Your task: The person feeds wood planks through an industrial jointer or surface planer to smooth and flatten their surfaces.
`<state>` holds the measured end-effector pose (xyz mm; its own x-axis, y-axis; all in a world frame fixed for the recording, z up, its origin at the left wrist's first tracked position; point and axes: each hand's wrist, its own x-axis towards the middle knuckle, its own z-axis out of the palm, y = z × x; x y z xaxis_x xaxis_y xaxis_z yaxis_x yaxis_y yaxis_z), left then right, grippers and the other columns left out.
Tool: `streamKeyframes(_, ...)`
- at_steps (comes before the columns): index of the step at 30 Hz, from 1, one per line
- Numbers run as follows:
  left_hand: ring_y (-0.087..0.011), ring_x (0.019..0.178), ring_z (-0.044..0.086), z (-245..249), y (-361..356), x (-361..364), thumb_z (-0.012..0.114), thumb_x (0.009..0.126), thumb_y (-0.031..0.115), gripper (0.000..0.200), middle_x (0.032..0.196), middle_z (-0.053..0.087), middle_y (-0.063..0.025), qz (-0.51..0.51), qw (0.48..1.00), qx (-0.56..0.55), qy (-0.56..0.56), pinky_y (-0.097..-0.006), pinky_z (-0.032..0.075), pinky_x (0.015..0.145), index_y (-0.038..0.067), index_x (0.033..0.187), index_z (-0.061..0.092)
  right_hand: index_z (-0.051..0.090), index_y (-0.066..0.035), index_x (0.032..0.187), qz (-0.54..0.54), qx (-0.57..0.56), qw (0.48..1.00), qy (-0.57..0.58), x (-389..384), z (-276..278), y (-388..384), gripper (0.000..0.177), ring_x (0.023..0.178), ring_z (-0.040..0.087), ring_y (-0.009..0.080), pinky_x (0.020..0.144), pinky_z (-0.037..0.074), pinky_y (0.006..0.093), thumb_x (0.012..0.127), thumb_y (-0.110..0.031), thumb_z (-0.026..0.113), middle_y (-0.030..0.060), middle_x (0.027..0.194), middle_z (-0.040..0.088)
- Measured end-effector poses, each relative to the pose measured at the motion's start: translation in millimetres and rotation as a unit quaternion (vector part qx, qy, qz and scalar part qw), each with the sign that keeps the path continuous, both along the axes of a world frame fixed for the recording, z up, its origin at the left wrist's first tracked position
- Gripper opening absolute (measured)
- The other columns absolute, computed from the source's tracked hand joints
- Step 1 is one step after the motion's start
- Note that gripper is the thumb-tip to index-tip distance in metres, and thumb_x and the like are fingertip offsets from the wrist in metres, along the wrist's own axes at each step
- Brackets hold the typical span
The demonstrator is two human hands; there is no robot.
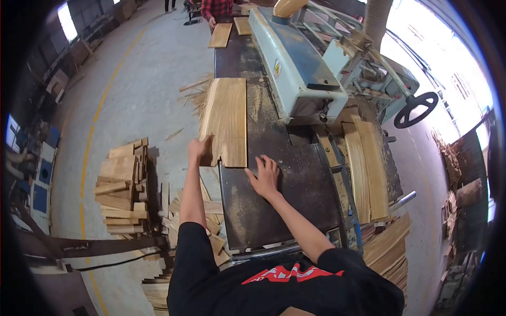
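Observation:
A wide wooden board (229, 116) lies lengthwise on the dark machine table (279, 195), its left side reaching past the table's edge. The near end has a small notch. My left hand (199, 150) grips the board's near left corner, thumb on top. Just right of the near end, my right hand (265, 176) rests at the table surface with its fingers apart and nothing in it. Its thumb is close to the board's near right corner; whether they touch I cannot tell.
A pale green machine (295, 68) with a black handwheel (416, 110) stands ahead right. More boards (366, 168) lie right of the table. Stacked wood (121, 184) and offcuts are at left. A person in a checked shirt (216, 8) stands at the far end.

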<state>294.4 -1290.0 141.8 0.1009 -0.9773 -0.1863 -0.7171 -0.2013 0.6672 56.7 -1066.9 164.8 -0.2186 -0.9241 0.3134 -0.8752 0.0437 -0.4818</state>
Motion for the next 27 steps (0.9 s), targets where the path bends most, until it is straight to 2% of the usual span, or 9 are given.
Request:
streamKeyframes(3,-0.0526,0.100,0.071,-11.1,24.9,-22.0,0.063,0.092,0.074,0.090,0.103,0.071,-0.0392,0.048,0.995,-0.081,-0.031,-0.0543,0.055,0.087,-0.015,0.101,0.073,0.053,-0.002,0.146,-0.019,-0.003,1.000,0.004,12.8,-43.1,-43.0,0.061,0.147,0.042,0.0374,0.117,0.038,0.0485,0.099,-0.034,0.072,0.0255,0.155,0.046)
streamKeyframes(7,-0.0407,0.090,0.075,-42.4,106.5,-16.6,0.060,0.096,0.072,0.088,0.099,0.075,-0.0313,0.104,0.988,0.015,0.110,-0.0507,0.057,0.081,-0.014,0.104,0.074,0.048,0.007,0.147,0.044,-0.094,0.906,-0.410,0.2,12.5,49.5,0.061,0.125,0.067,0.0344,0.103,0.054,0.0422,0.098,-0.019,0.074,0.0257,0.138,0.064)
streamKeyframes(11,-0.0226,0.091,0.076,21.1,273.0,-63.7,0.045,0.105,0.070,0.082,0.112,0.076,-0.0178,0.067,0.876,0.128,0.460,-0.0373,0.062,0.078,-0.005,0.128,0.070,0.057,0.007,0.140,0.121,-0.200,0.906,-0.353,0.8,103.5,174.8,0.057,0.111,0.075,0.0321,0.091,0.061,0.0379,0.092,-0.012,0.079,0.0236,0.132,0.069)
streamKeyframes(13,-0.0166,0.076,0.071,69.2,342.4,-101.0,0.042,0.107,0.069,0.070,0.089,0.071,-0.0055,0.022,0.847,0.125,0.516,-0.0298,0.058,0.065,0.005,0.109,0.070,0.059,0.007,0.137,0.171,-0.290,0.925,-0.177,-10.3,136.0,216.9,0.060,0.100,0.078,0.0335,0.083,0.064,0.0386,0.086,-0.015,0.082,0.0228,0.123,0.072)
streamKeyframes(17,-0.0180,0.086,0.057,11.8,432.2,-134.0,0.054,0.109,0.037,0.041,0.105,0.061,-0.0049,-0.036,0.492,0.206,0.845,-0.0359,0.049,0.074,0.004,0.134,0.054,0.059,0.008,0.138,0.240,-0.267,0.930,-0.081,-37.5,171.5,281.5,0.060,0.090,0.078,0.0324,0.079,0.063,0.0383,0.087,-0.017,0.079,0.0238,0.117,0.074)
streamKeyframes(20,-0.0160,0.089,0.057,-4.6,475.6,-151.2,0.053,0.110,0.039,0.042,0.106,0.061,-0.0041,-0.051,0.580,0.196,0.789,-0.0321,0.049,0.076,0.003,0.132,0.055,0.055,0.009,0.143,0.214,-0.240,0.942,-0.092,-51.7,164.5,317.6,0.063,0.084,0.077,0.0317,0.075,0.062,0.0387,0.089,-0.016,0.077,0.0251,0.119,0.074)
streamKeyframes(24,-0.0129,0.084,0.064,60.2,517.0,-177.6,0.051,0.109,0.057,0.055,0.098,0.064,-0.0035,0.053,0.820,0.153,0.549,-0.0305,0.055,0.074,0.004,0.121,0.061,0.051,0.009,0.148,0.113,-0.123,0.963,-0.211,-71.2,146.4,373.3,0.061,0.074,0.076,0.0298,0.068,0.061,0.0385,0.095,-0.013,0.072,0.0272,0.116,0.073)
streamKeyframes(25,-0.0243,0.119,0.065,42.8,523.9,-169.6,0.074,0.094,0.060,0.084,0.133,0.061,-0.0153,0.032,0.841,0.114,0.527,-0.0379,0.056,0.096,-0.001,0.146,0.048,0.052,0.008,0.148,0.067,-0.078,0.959,-0.263,-76.0,134.4,389.4,0.059,0.074,0.077,0.0287,0.067,0.061,0.0387,0.096,-0.013,0.072,0.0278,0.114,0.073)
streamKeyframes(27,-0.0310,0.143,0.045,31.4,546.9,-142.6,0.089,0.079,0.055,0.114,0.157,0.040,-0.0214,-0.171,0.926,-0.057,0.332,-0.0425,0.046,0.111,-0.003,0.158,0.030,0.052,0.002,0.148,0.005,0.084,0.924,-0.372,-100.0,120.8,415.9,0.049,0.091,0.077,0.0338,0.075,0.063,0.0394,0.104,-0.015,0.064,0.0243,0.111,0.073)
